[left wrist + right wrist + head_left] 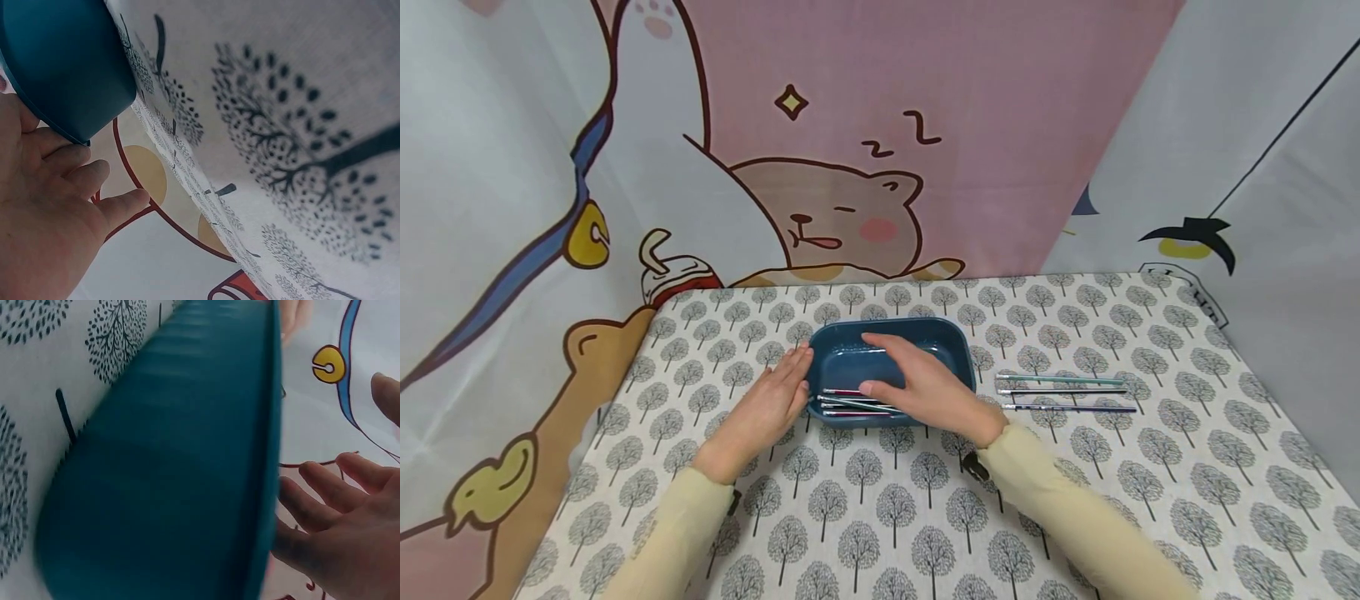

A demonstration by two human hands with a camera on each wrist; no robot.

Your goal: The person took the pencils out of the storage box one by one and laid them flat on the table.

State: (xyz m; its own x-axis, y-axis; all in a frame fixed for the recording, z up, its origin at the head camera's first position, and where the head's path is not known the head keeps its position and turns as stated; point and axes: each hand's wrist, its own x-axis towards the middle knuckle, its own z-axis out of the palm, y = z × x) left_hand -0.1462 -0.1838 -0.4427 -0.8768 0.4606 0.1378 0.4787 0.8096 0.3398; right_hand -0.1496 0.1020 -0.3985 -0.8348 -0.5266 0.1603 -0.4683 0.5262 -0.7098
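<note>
"So, where are the pencils?"

"Some lie in the blue dish, bunched along its near side toward the left; that's the little bundle. Their far ends run toward the right hand, so I can't give you a sure count."

"And outside the dish?"

"Three more rest on the tree-patterned bench, just right of the dish and roughly parallel: a green pencil farthest back, a black pencil in the middle, a purple pencil nearest."

"Is the right hand gripping anything?"

"Nothing that I can see. It is over the dish with its thumb spread away from the fingers, and the right wrist view shows those fingers released, loosely bent. Whether they touch the bundle, I can't tell."

"What about the left hand?"

"Its fingers are released too, nearly straight, laid against the left end of the dish at the rim. They aren't curled round it."

"Anything behind?"

"A printed backdrop with a sleeping bear on pink. Both forearms wear pale yellow sleeves, and the dish sits flat, between the left hand and the three loose pencils."
</note>
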